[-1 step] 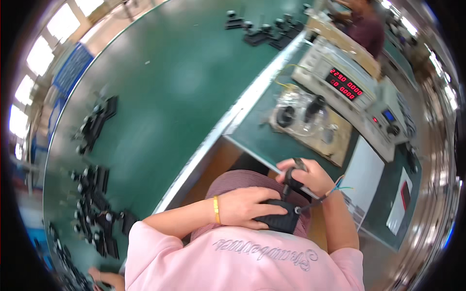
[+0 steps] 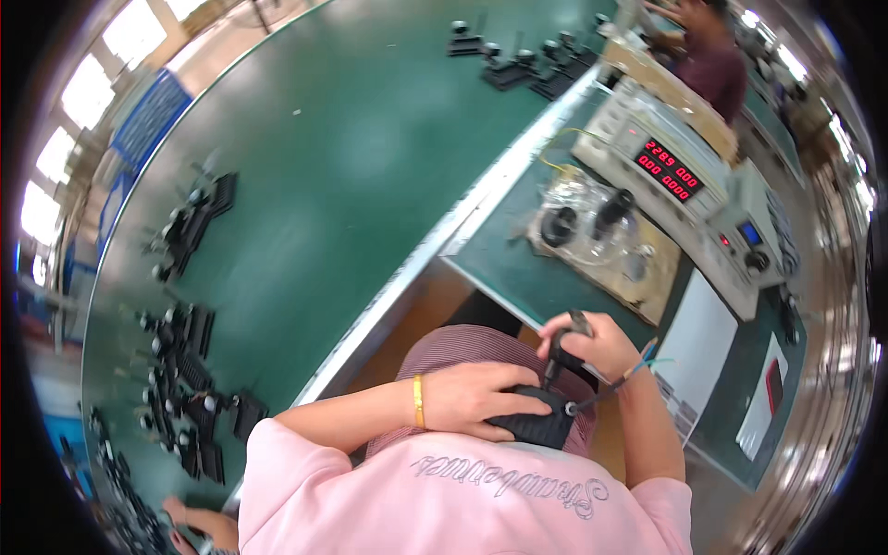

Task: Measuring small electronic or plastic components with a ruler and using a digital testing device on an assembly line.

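A black ribbed block (image 2: pixel 536 428) rests on my lap against my shirt. My left hand (image 2: pixel 476 398) lies over it from the left, fingers curled across its top. A short dark stem rises from the block to a rounded black part (image 2: pixel 562 353), which my right hand (image 2: pixel 597 347) grips. A dark piece (image 2: pixel 581 322) sticks out above my right fingers; its kind is unclear. From the block's fitting a dark cable (image 2: pixel 606 393) runs beside my right wrist and ends in loose coloured wires (image 2: pixel 650 356).
Ahead stands a green-topped bench with a clear plastic bag (image 2: pixel 592 213) of black parts on a cardboard sheet (image 2: pixel 652 287). Behind it are a meter (image 2: pixel 671 166) and a control box (image 2: pixel 749 231). A large green table (image 2: pixel 324 185) carries black assemblies (image 2: pixel 194 227). Another person's hand (image 2: pixel 199 523) shows lower left.
The surroundings have shifted slightly right in the picture. The other person's hand at lower left has moved a little. My hands keep the same hold.
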Motion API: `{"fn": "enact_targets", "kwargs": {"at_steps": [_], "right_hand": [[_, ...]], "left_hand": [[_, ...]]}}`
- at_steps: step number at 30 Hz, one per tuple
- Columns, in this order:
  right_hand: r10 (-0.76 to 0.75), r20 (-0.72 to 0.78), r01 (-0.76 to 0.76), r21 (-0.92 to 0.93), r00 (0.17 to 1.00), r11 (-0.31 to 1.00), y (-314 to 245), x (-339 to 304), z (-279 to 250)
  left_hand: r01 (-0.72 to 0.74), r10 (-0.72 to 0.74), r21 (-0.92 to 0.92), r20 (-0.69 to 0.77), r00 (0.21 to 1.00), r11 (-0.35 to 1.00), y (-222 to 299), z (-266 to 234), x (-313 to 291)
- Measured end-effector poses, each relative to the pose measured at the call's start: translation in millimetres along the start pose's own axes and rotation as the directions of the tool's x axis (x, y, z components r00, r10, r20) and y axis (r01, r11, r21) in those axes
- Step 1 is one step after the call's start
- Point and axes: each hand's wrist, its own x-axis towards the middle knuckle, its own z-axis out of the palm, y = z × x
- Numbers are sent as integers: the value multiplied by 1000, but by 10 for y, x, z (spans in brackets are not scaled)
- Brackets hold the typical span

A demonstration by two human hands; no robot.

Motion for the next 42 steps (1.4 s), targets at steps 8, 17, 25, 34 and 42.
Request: {"fn": "enact_targets", "kwargs": {"at_steps": [8,17,25,34,42], "right_hand": [[-363,-2,334,-387,932,859,114,-79,286],[-164,-354,115,-155,921,981,352,68,186],[-302,-298,190,-352,906,917,520,121,115],[-388,-307,231,-442,869,867,535,35,83],[-267,-328,150,-341,906,928,566,49,34]], "left_hand": [[71,-75,-51,-83,994,996,68,125,-278],[995,-370,5,-928,41,97,68,-373,-2279],[917,-607,55,-765,-216,-395,432,-1004,-2358],[696,-351,276,-707,614,663,-2642,-2163,323],[762,-174,317,-857,486,565,-3980,-2867,1798]]}}
